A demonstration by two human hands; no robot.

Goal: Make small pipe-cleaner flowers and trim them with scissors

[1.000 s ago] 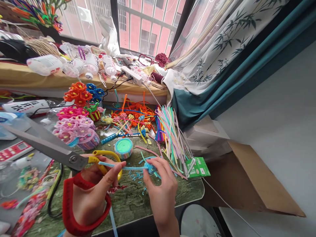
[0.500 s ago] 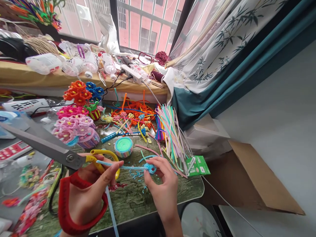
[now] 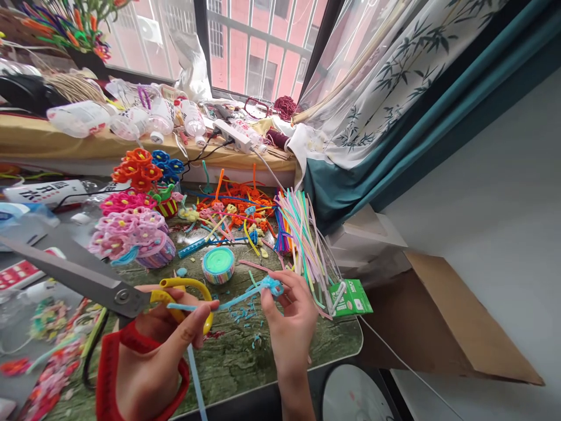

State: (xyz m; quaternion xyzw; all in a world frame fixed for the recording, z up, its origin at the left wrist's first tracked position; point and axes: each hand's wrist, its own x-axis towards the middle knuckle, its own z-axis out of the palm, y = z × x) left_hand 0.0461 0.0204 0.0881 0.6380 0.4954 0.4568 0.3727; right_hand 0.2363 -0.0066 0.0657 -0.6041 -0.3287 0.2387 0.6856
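Red-and-yellow-handled scissors (image 3: 125, 295) hang on my left hand (image 3: 164, 354), their blades spread and pointing left. The thumb and fingers of that same hand pinch the stem of a light blue pipe cleaner (image 3: 239, 298). At the stem's other end is a small looped blue flower (image 3: 273, 285), pinched between the thumb and fingers of my right hand (image 3: 293, 316). A light blue strip (image 3: 196, 380) runs down below my left hand; where it begins is hidden. Blue fuzz clippings (image 3: 245, 314) lie on the table under the stem.
Behind my hands stand a round striped pot (image 3: 218, 266) with a green top and pipe-cleaner flower pots (image 3: 151, 248). Loose pipe cleaners (image 3: 302, 234) are heaped at the right, near a green packet (image 3: 350, 297). An open cardboard box (image 3: 464, 316) sits beyond the table's right edge.
My right hand has risen slightly with the blue flower, so the stem now slants upward to the right. My left hand and the scissors have shifted a little down and left.
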